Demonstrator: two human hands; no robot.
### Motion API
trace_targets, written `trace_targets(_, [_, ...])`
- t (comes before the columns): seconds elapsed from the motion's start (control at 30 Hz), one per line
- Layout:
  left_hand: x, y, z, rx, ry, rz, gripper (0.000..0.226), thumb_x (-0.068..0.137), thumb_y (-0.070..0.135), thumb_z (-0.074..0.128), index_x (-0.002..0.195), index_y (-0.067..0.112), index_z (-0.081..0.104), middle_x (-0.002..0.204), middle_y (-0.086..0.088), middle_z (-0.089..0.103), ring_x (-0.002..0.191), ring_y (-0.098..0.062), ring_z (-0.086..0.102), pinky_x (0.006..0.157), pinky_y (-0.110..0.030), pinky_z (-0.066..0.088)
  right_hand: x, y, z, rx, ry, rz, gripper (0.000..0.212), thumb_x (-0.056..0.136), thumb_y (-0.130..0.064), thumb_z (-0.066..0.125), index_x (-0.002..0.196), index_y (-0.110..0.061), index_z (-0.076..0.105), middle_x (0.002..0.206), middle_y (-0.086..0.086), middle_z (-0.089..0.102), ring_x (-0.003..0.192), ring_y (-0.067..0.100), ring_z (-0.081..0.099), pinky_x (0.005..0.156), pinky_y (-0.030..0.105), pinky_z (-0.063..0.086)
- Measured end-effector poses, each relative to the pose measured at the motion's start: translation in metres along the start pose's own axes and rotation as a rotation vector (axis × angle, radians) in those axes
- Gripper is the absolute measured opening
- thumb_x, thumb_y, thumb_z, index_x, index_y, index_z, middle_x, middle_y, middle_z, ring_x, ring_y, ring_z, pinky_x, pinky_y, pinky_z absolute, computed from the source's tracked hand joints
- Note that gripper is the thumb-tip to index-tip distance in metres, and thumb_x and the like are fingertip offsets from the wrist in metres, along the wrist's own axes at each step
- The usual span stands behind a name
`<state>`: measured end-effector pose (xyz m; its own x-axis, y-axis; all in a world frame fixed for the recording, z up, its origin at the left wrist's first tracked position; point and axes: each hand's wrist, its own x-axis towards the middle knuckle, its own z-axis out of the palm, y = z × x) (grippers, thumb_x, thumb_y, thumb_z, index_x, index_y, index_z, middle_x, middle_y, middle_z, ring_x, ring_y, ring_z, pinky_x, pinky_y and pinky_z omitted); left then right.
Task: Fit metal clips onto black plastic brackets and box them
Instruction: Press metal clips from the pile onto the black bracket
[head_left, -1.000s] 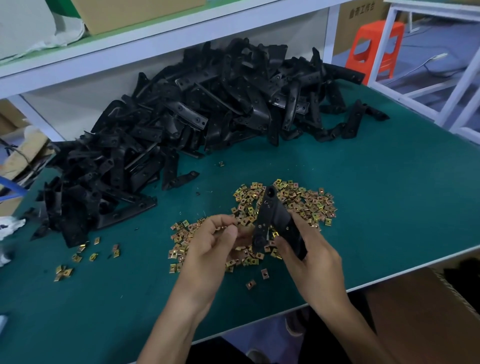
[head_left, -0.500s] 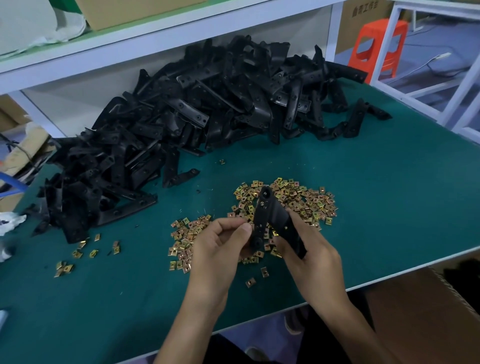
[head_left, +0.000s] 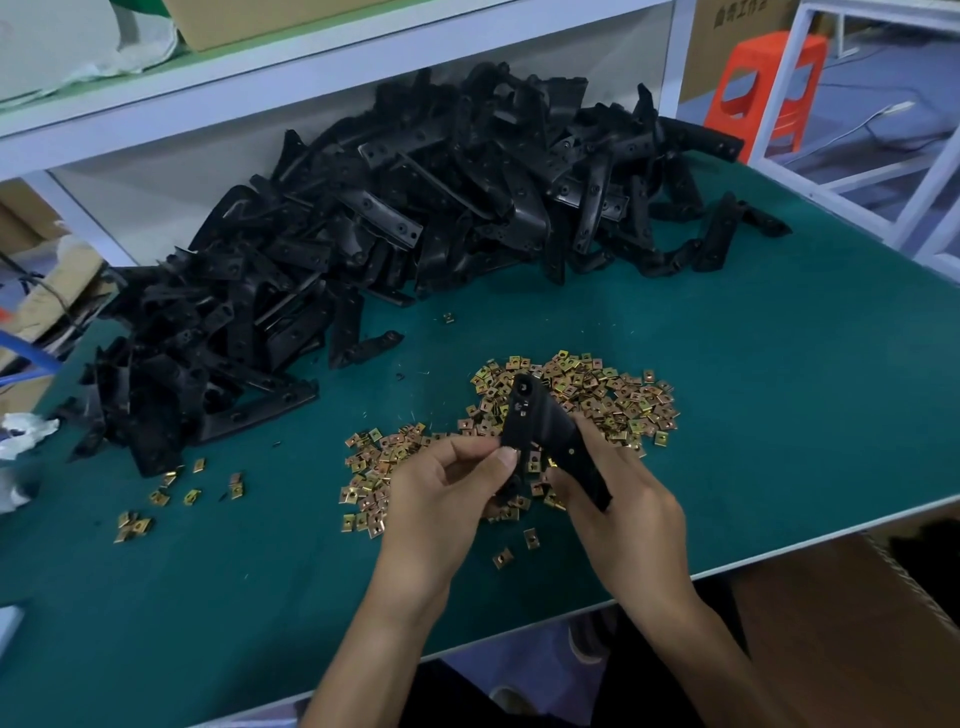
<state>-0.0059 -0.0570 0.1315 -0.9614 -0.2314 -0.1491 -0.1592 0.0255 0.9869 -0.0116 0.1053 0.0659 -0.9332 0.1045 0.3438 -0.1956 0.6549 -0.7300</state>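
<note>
While your right hand (head_left: 623, 514) clamps the black bracket (head_left: 545, 426) upright at frame centre to steady it, your left hand (head_left: 441, 499) pinches its near edge, likely seating an unseen clip. Loose metal clips (head_left: 613, 400) lie just beneath, within reach; the bracket heap (head_left: 415, 218) fills the upper left.

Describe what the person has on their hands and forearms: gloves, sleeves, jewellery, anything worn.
Nothing worn shows. The left hand and right hand have no gloves, and no ring, watch or wristband is visible. The left forearm and right forearm are uncovered down to the picture's lower edge, with no sleeve in view. The left thumbnail looks short and unpainted.
</note>
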Motion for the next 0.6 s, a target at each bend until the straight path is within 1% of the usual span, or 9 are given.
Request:
trace_targets(0.1, [0.0, -0.001, -0.002, 0.014, 0.006, -0.002, 0.005, 0.088, 0.012, 0.076, 0.086, 0.017, 0.077, 0.078, 0.001, 0.075, 0.068, -0.006, 0.067, 0.057, -0.018, 0.052, -0.001, -0.001, 0.0, -0.019, 0.004, -0.016, 0.06, 0.089, -0.04, 0.074, 0.145, -0.028, 0.056, 0.1, -0.004, 0.07, 0.077, 0.025, 0.069, 0.055, 0.039, 0.054])
trace_targets(0.17, [-0.002, -0.004, -0.004, 0.013, -0.019, -0.008, 0.01, 0.092, 0.014, 0.071, 0.088, 0.02, 0.078, 0.078, 0.004, 0.074, 0.069, -0.005, 0.065, 0.059, -0.017, 0.052, 0.0, -0.001, 0.0, -0.019, -0.006, -0.008, 0.059, 0.09, -0.041, 0.072, 0.145, -0.03, 0.055, 0.101, -0.005, 0.069, 0.079, 0.024, 0.068, 0.057, 0.039, 0.054])
trace_targets(0.23, [-0.007, -0.01, -0.009, 0.074, -0.038, 0.026, 0.017, 0.098, 0.018, 0.063, 0.089, 0.023, 0.077, 0.073, 0.004, 0.07, 0.066, -0.006, 0.061, 0.059, -0.02, 0.05, 0.001, 0.0, -0.002, 0.013, -0.016, 0.027, 0.057, 0.091, -0.046, 0.067, 0.145, -0.034, 0.053, 0.099, -0.006, 0.067, 0.082, 0.023, 0.067, 0.061, 0.039, 0.054])
trace_targets(0.27, [-0.01, -0.014, -0.014, 0.162, -0.042, 0.053, 0.019, 0.099, 0.021, 0.061, 0.087, 0.026, 0.075, 0.071, 0.006, 0.069, 0.063, -0.004, 0.059, 0.058, -0.022, 0.049, 0.001, 0.001, -0.003, 0.042, -0.018, 0.041, 0.057, 0.091, -0.049, 0.064, 0.146, -0.035, 0.052, 0.097, -0.006, 0.065, 0.082, 0.022, 0.066, 0.062, 0.039, 0.054])
trace_targets(0.33, [-0.02, -0.024, -0.022, 0.468, -0.091, 0.12, 0.014, 0.097, 0.031, 0.063, 0.087, 0.035, 0.072, 0.075, 0.017, 0.068, 0.064, 0.003, 0.057, 0.059, -0.016, 0.044, 0.0, 0.001, -0.004, 0.081, -0.021, 0.042, 0.059, 0.092, -0.049, 0.063, 0.147, -0.032, 0.051, 0.097, -0.005, 0.065, 0.083, 0.022, 0.066, 0.064, 0.041, 0.055])
trace_targets(0.4, [-0.03, -0.031, -0.027, 0.799, -0.152, 0.18, 0.005, 0.093, 0.037, 0.069, 0.095, 0.041, 0.068, 0.087, 0.026, 0.065, 0.084, 0.009, 0.058, 0.067, -0.01, 0.044, -0.001, 0.001, -0.004, 0.086, -0.034, 0.036, 0.058, 0.093, -0.047, 0.064, 0.147, -0.03, 0.051, 0.106, -0.001, 0.068, 0.089, 0.024, 0.068, 0.067, 0.045, 0.057])
trace_targets(0.43, [-0.034, -0.034, -0.027, 0.9, -0.169, 0.205, 0.009, 0.092, 0.038, 0.07, 0.098, 0.041, 0.065, 0.091, 0.026, 0.062, 0.092, 0.011, 0.055, 0.07, -0.009, 0.042, -0.001, 0.002, -0.004, 0.081, -0.039, 0.037, 0.058, 0.094, -0.047, 0.064, 0.148, -0.031, 0.05, 0.11, 0.0, 0.069, 0.091, 0.025, 0.068, 0.068, 0.045, 0.057])
trace_targets(0.5, [-0.037, -0.038, -0.025, 0.956, -0.18, 0.218, 0.008, 0.093, 0.037, 0.068, 0.098, 0.036, 0.063, 0.093, 0.024, 0.056, 0.093, 0.009, 0.05, 0.073, -0.01, 0.04, -0.001, 0.003, -0.004, 0.077, -0.042, 0.04, 0.059, 0.094, -0.046, 0.065, 0.148, -0.031, 0.05, 0.114, 0.002, 0.069, 0.092, 0.025, 0.068, 0.068, 0.045, 0.057])
trace_targets(0.6, [-0.036, -0.037, -0.023, 0.95, -0.168, 0.2, 0.006, 0.094, 0.037, 0.066, 0.092, 0.034, 0.061, 0.091, 0.022, 0.054, 0.088, 0.008, 0.05, 0.071, -0.011, 0.039, -0.002, 0.003, -0.004, 0.078, -0.047, 0.044, 0.059, 0.094, -0.045, 0.065, 0.149, -0.03, 0.049, 0.113, 0.002, 0.068, 0.088, 0.024, 0.068, 0.067, 0.045, 0.057])
